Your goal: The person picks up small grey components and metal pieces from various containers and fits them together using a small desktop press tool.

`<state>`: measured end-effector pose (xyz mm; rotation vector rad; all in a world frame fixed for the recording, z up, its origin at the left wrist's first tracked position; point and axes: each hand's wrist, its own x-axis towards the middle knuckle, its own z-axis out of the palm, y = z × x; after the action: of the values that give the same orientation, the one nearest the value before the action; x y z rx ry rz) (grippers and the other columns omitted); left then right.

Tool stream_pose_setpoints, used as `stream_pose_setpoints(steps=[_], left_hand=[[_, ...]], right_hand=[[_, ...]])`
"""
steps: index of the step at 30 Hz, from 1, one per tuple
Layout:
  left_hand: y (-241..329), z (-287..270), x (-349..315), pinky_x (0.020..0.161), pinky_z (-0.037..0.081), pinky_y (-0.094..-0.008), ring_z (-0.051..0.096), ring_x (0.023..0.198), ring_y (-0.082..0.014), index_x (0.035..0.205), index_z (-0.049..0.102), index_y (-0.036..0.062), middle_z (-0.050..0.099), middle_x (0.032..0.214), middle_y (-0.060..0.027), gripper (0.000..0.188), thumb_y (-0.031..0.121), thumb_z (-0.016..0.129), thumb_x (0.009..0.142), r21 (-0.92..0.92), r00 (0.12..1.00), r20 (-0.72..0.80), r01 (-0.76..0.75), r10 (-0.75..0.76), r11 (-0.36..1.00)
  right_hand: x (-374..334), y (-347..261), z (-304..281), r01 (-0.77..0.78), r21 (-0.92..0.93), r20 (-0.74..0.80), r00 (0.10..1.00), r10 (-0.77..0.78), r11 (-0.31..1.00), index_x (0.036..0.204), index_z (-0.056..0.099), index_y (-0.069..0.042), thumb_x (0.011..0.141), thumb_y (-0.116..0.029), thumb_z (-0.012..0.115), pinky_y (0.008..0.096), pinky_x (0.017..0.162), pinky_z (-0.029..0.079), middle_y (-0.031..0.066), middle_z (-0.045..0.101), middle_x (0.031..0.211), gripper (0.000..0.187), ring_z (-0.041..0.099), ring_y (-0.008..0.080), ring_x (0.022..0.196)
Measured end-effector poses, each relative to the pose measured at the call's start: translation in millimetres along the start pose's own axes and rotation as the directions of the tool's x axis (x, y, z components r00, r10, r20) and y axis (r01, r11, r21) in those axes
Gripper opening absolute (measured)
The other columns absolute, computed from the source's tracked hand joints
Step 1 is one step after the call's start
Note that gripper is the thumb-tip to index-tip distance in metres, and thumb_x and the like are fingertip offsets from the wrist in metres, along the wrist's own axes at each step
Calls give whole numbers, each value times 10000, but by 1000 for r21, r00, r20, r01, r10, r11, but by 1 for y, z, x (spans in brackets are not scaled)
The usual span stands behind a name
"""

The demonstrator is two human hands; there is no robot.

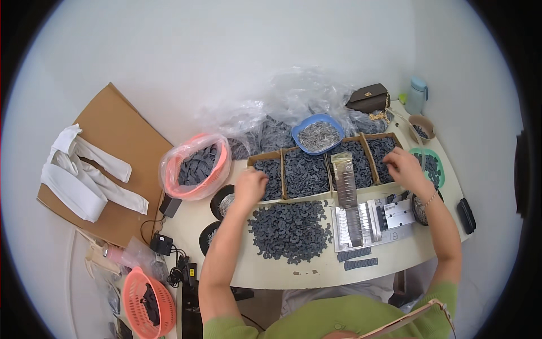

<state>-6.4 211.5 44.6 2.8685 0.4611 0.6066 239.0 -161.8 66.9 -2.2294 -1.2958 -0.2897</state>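
Note:
My left hand (250, 187) hangs over the left end of a long cardboard tray (283, 169), its fingers drawn together; whatever they hold is too small to make out. Small dark grey parts (305, 172) fill the tray's several compartments. At the right-end compartment, my right hand (404, 168) has its fingertips pinched down by the grey parts (381, 148); what is between them is hidden. Between the hands stands a metal fixture (371, 221) on a clear plate, with a clear slotted strip (344, 179) leaning from it onto the tray. A loose pile of grey parts (289, 230) lies in front.
A blue bowl of metal pins (296, 131) rests on the tray's back edge. Left are a pink basket (224, 161) lined with plastic and dark bowls (213, 208). A green dish (442, 179), a black case (466, 216) and a blue bottle (416, 97) stand right. Linked strips (361, 264) lie in front.

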Motion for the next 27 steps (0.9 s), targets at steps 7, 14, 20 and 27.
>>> stream_pose_setpoints(steps=[7, 14, 20, 27], left_hand=[[6, 26, 14, 808, 481, -432, 598, 917, -338, 919, 690, 79, 625, 889, -144, 226, 66, 704, 694, 181, 986, 155, -92, 64, 979], [9, 7, 20, 748, 501, -461, 630, 810, -361, 774, 683, 48, 644, 797, -187, 137, 183, 676, 751, 117, 994, 9, 107, -108, 987], [12, -3, 13, 726, 508, -453, 633, 791, -382, 891, 734, 66, 651, 837, -220, 181, 185, 616, 821, 24, 973, -79, 218, -216, 976], [163, 15, -54, 738, 516, -297, 664, 830, -205, 940, 708, 27, 697, 933, -110, 135, 19, 672, 810, -731, 972, 206, 76, 112, 678]], right_hand=[[-29, -51, -10, 141, 118, -12, 990, -140, 983, 859, 649, -45, 751, -9, 631, 371, 665, 484, 94, 566, 797, 115, 591, 276, 764], [-50, -62, -3, 141, 270, 7, 989, -149, 952, 878, 646, -35, 760, -8, 632, 377, 636, 475, 104, 563, 801, 122, 588, 293, 737], [-59, -65, 1, 137, 309, 70, 984, -166, 941, 906, 654, -37, 780, -37, 627, 381, 649, 489, 104, 580, 825, 129, 594, 299, 744], [-64, -59, 5, 132, 358, 73, 983, -168, 924, 922, 659, -21, 781, -20, 636, 353, 683, 491, 109, 589, 832, 143, 602, 278, 777]])
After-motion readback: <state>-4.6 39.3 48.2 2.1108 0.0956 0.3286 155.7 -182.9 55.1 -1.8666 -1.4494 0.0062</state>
